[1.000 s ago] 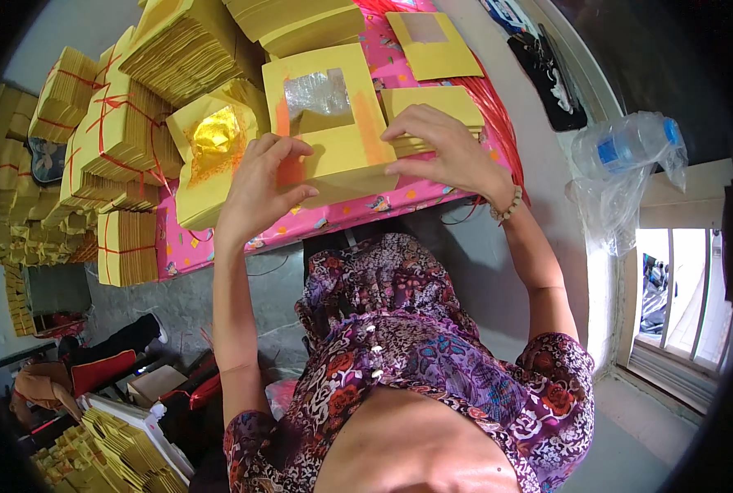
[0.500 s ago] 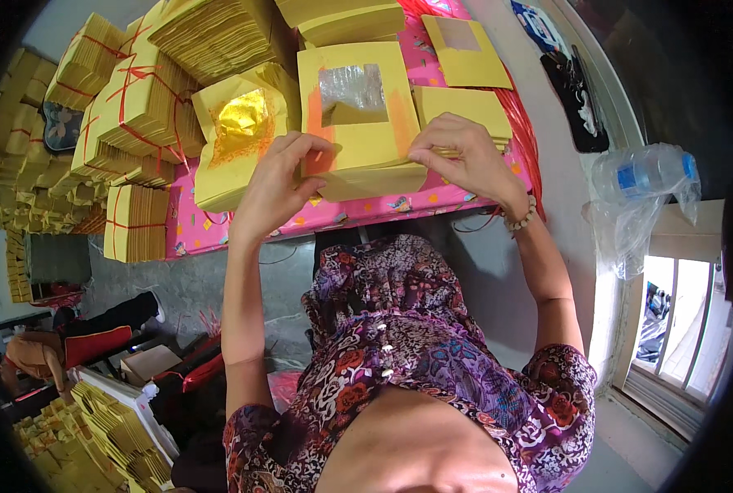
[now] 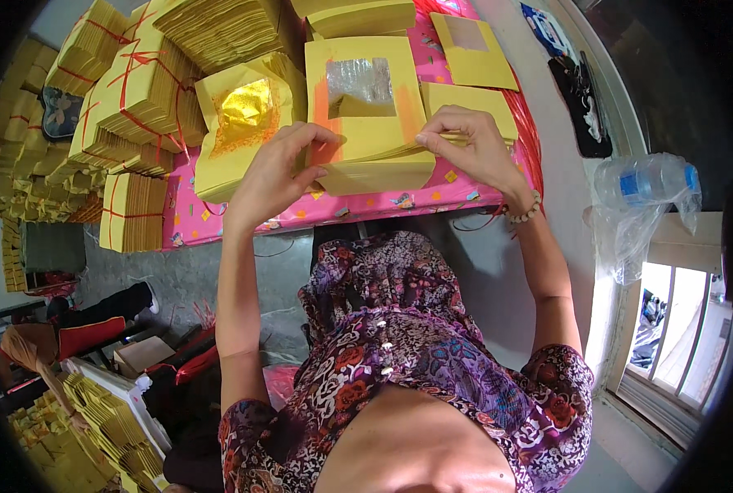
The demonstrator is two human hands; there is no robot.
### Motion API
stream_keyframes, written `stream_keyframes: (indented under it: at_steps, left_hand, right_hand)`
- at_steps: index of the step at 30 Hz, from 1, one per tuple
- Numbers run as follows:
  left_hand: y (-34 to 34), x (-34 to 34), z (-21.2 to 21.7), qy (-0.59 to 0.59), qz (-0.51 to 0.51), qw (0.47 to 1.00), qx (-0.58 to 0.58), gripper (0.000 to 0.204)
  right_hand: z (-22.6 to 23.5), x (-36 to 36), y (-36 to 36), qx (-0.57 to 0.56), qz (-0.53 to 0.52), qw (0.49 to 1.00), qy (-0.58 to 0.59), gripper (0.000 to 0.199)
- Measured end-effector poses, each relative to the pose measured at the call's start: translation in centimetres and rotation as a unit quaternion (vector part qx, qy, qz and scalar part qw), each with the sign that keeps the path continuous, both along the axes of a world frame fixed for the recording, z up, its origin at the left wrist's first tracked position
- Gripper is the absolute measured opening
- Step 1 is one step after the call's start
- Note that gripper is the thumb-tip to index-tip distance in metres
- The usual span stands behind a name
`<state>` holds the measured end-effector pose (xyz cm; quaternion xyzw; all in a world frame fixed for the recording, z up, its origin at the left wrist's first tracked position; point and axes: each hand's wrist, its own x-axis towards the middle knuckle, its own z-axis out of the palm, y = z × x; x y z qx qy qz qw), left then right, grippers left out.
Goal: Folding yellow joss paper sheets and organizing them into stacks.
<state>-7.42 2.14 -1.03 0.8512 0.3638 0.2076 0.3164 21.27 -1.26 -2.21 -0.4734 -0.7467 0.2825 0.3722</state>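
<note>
Stack of yellow paper sheets (image 3: pixel 372 140), top sheet bearing a silver foil square (image 3: pixel 360 80) flanked by orange bands, lying on a pink patterned tabletop (image 3: pixel 317 209) near its front edge. Left hand (image 3: pixel 280 168) at the stack's left edge, fingers curled, thumb and fingertips pinching the edge of the upper sheets. Right hand (image 3: pixel 473 148) at the stack's right edge, thumb and forefinger pressed together on the sheet edges; a bead bracelet (image 3: pixel 524 212) on that wrist.

Second stack of yellow sheets with a gold foil square (image 3: pixel 247 111), just left of the first, tilted, touching the left hand's side of the work. Single yellow sheet with a pale foil patch (image 3: pixel 473 49), lying flat at the far right of the tabletop. Another plain yellow stack (image 3: pixel 473 103) behind the right hand. Bundles of yellow paper tied with red string (image 3: pixel 136 90), piled at the far left of the table and beyond it; one upright bundle (image 3: pixel 132 212) at the table's left end.

Clear plastic water bottle (image 3: pixel 645 181) inside a thin plastic bag, on the ledge to the right, well apart from the hands. Dark object (image 3: pixel 584 99) on the same ledge, farther back. More yellow paper stacks (image 3: pixel 107 411) on the floor at lower left.
</note>
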Motion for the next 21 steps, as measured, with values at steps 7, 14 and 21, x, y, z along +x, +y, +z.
stream_keyframes:
  at_steps: [7, 14, 21]
  left_hand:
    - [0.02, 0.17, 0.15, -0.045, -0.001, 0.999, -0.013, 0.035]
    - [0.02, 0.15, -0.03, -0.047, -0.006, 0.999, -0.007, 0.035]
    - [-0.07, 0.21, 0.27, -0.041, -0.002, 0.999, -0.013, 0.035]
  right_hand:
    - [0.06, 0.03, 0.2, -0.036, -0.022, 0.999, 0.015, 0.02]
    - [0.47, -0.15, 0.08, -0.061, -0.027, 0.998, 0.019, 0.02]
    - [0.64, -0.12, 0.09, -0.049, -0.021, 0.999, 0.011, 0.02]
